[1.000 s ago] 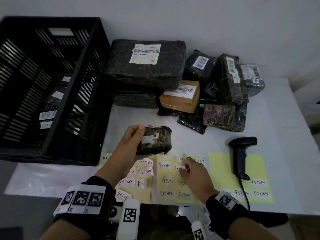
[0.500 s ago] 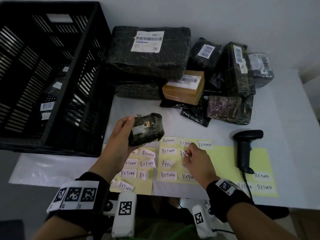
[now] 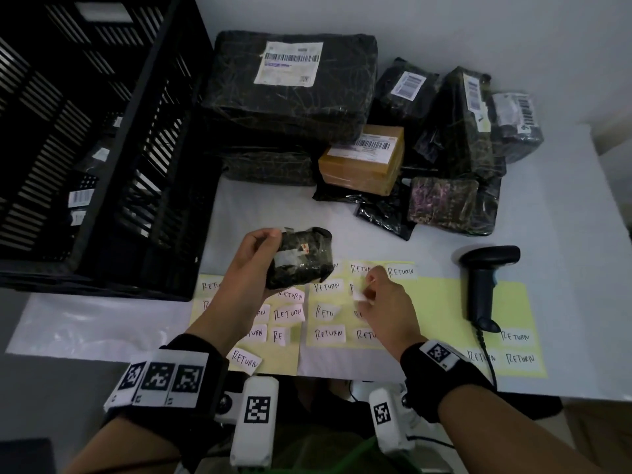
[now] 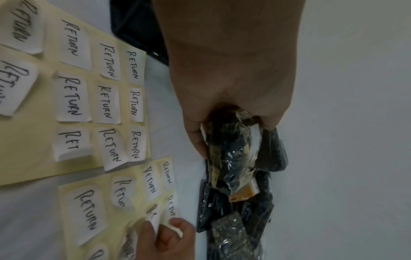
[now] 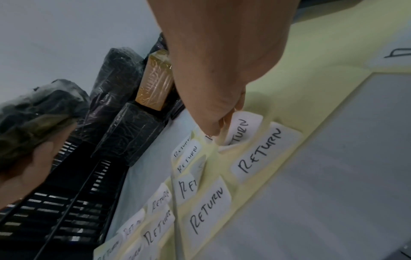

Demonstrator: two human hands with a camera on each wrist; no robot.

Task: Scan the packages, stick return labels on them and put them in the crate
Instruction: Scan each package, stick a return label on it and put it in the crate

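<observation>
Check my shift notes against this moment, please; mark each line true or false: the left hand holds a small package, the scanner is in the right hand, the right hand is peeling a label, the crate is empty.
1. The left hand holds a small dark package above the label sheets. True.
2. The scanner is in the right hand. False: it lies on the table.
3. The right hand pinches a return label. True.
4. The crate is empty. False: labelled packages show inside.

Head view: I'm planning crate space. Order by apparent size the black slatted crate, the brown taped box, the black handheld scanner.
1. black slatted crate
2. brown taped box
3. black handheld scanner, though it lies nearer the camera, so its rank against the box is unsure.
</observation>
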